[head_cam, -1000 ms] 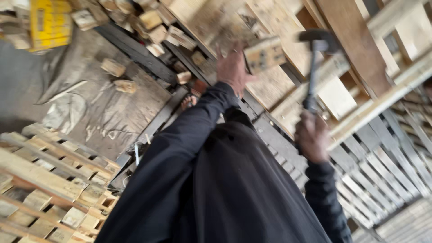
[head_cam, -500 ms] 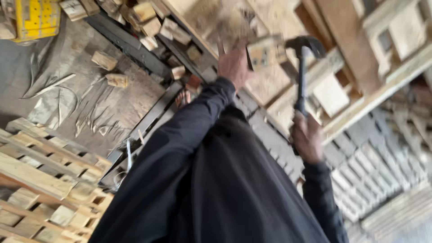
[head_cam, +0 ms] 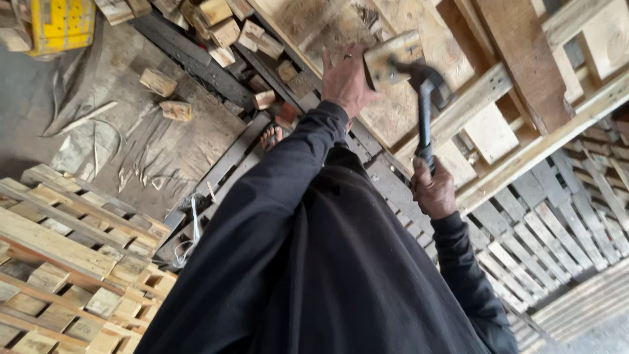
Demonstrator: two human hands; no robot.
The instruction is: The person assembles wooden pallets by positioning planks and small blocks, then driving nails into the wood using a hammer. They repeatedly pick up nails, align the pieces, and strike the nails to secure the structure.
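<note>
Pallets all round; a yellow crate (head_cam: 59,25) sits far left. Left hand (head_cam: 346,82) steadies one block (head_cam: 392,59), fingers spread; right hand (head_cam: 434,190) grips one hammer (head_cam: 426,98).

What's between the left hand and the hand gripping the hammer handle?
In the head view, the left hand steadies a wooden block; the hammer head meets it, its handle running to the right hand.

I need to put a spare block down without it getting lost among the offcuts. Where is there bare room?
The grey floor between the yellow crate and the stacked pallets is barest. Curled shavings litter the sheet beside it. Around the left hand, wood block and hammer, scrap blocks crowd everything.
</note>
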